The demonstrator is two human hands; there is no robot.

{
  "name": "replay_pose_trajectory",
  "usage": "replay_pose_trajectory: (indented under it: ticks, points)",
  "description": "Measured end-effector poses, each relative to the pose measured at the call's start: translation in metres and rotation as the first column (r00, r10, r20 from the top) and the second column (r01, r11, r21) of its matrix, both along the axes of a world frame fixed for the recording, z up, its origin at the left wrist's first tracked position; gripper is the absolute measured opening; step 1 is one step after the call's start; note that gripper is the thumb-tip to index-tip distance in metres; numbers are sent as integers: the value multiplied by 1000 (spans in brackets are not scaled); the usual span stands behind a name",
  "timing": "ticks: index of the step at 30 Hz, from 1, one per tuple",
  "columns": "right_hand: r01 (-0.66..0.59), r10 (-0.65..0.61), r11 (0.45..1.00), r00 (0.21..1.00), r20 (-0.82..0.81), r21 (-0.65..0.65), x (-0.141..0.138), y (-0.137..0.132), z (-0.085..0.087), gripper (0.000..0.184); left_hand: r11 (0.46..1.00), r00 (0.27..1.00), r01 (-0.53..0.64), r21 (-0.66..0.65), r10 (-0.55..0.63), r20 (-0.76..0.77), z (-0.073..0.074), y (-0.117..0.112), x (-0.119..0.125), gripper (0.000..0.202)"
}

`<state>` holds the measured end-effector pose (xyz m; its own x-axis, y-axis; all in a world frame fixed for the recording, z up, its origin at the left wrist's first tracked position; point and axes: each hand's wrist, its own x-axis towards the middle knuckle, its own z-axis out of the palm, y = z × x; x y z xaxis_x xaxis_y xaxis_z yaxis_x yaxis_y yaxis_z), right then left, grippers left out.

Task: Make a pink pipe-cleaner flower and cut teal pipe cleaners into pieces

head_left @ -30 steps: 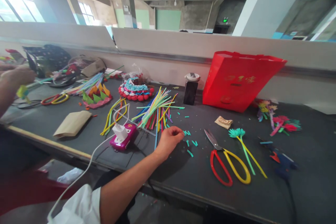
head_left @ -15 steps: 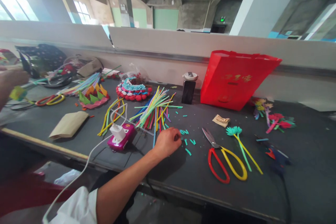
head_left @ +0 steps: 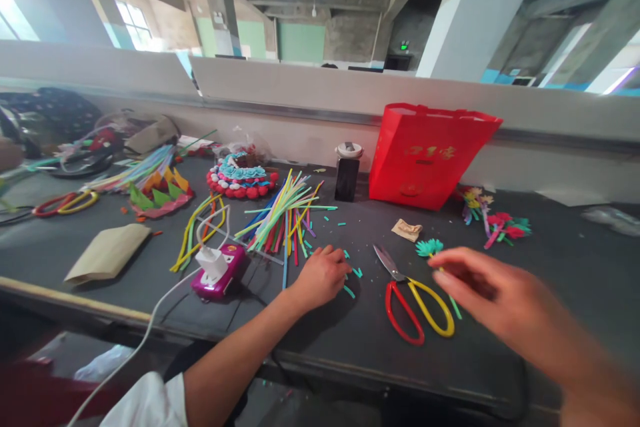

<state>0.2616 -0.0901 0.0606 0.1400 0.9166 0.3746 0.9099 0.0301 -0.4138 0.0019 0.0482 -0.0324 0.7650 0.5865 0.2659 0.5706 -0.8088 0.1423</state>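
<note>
At six o'clock, scraps [head_left: 357, 273] are flanked by the left hand [head_left: 325, 275]; at four, a flower [head_left: 429, 247] by the right hand [head_left: 493, 285]; fingers' grip cannot be told

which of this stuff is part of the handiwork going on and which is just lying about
Likely in use:
- teal snippets, beside the left hand
- teal flower, by the right hand
- scissors, between the hands
- coloured strips

Seemingly just lying about:
- red bag
- phone
- tan packet
</note>
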Motion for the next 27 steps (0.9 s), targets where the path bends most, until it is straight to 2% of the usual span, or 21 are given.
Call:
replay_pose_trajectory:
  ticks: [1, 3, 6, 10, 12, 14, 16, 18, 20, 22, 24, 27]
  points:
    - [27, -20, 992, 998, 56, -122, -3, 14, -4, 31, 1000, 999, 6, 24, -5, -37, 1, -1, 0, 17]
    - [116, -62, 938, 983, 171, -327, -8, 34, -16, 41, 998, 996, 11, 60, -6, -93, 1, -2, 0, 18]
    - [169, -61, 879, 967, 247, -445, -15, 43, -41, 51, 996, 992, 17, 92, -5, -129, 2, -2, 0, 20]
    - [118, 26, 824, 969, 246, -554, -20, 45, -65, 52, 998, 997, 21, 57, -16, -80, 3, -2, 1, 14]
    - [97, 41, 802, 976, 216, -590, -21, 49, -69, 50, 1000, 1000, 4, 14, -4, 20, 4, -2, 2, 11]
    - [77, 42, 781, 984, 175, -619, -21, 53, -69, 46, 998, 980, -7, -60, 19, 200, 4, -2, 3, 12]
    - [78, 25, 770, 988, 153, -634, -21, 56, -67, 45, 980, 904, -14, -197, 96, 416, 4, -1, 3, 13]
    - [102, 0, 764, 987, 158, -637, -21, 57, -65, 50, 921, 781, -1, -389, 243, 576, 4, 0, 4, 11]
    - [136, -26, 756, 984, 178, -641, -22, 56, -65, 57, 817, 634, 55, -574, 416, 652, 4, 0, 4, 11]
    - [155, -46, 747, 982, 182, -647, -21, 55, -66, 61, 697, 477, 173, -695, 558, 679, 6, 1, 3, 11]
    - [140, -69, 756, 988, 135, -640, -18, 56, -70, 55, 584, 334, 319, -747, 668, 665, 8, 1, 2, 13]
    - [73, -158, 772, 984, -79, -632, -8, 57, -75, 42, 433, 220, 517, -739, 766, 603, 12, 1, 0, 20]
